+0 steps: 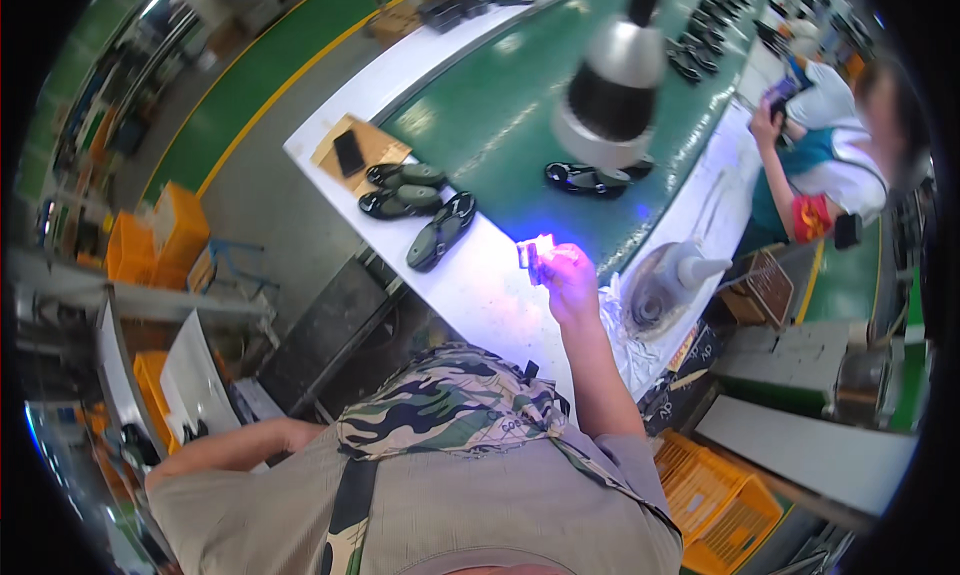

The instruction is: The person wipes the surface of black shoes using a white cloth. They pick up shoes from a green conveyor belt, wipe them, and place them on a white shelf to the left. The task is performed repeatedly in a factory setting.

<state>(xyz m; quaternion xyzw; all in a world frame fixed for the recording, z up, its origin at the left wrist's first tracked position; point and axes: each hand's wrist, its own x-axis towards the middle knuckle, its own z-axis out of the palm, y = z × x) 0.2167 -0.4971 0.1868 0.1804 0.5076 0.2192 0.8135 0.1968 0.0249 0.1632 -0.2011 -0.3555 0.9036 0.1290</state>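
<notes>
pinching small lit piece (535,252) — right grip (568,275)

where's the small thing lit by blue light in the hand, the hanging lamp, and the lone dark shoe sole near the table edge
small lit piece (535,252), head view, its middle
hanging lamp (612,90), head view, dark shade
lone dark sole (441,231), head view, mid-length

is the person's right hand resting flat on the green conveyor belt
No. The right hand is raised above the white table edge, gripping a small object lit by violet light.
</notes>
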